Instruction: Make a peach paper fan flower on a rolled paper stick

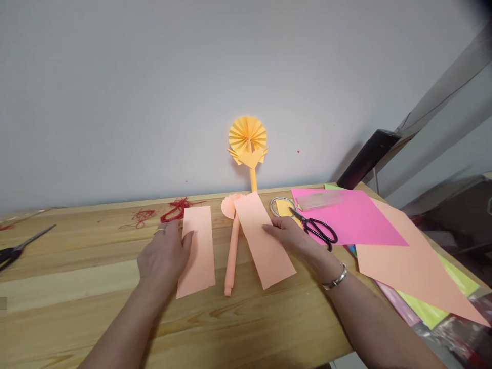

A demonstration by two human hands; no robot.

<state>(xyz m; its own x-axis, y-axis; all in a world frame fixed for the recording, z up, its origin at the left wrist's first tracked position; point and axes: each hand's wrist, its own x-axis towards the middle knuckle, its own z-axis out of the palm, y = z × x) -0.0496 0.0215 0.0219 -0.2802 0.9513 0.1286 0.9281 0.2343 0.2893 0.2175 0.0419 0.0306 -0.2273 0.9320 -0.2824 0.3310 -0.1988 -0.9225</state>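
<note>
My left hand (163, 253) pinches the left edge of a peach paper strip (200, 248), its thumb on top. Another peach strip (263, 243), tilted, has its right edge between the thumb and fingers of my right hand (288, 233), which wears a bangle at the wrist. Between the strips lies a rolled peach paper tube (231, 256) with a pleated peach fan (229, 206) at its upper end; the right strip covers part of the fan. Behind them a yellow pleated paper fan (247, 134) on a yellow stem leans upright against the wall.
Black scissors (317, 225), a grey ring (273, 206) and pink paper (357, 218) lie at the right, over larger peach paper (415, 266). Red thread (179, 209) lies behind my left hand. More scissors (15, 252) are at far left; a black cylinder (367, 159) stands back right.
</note>
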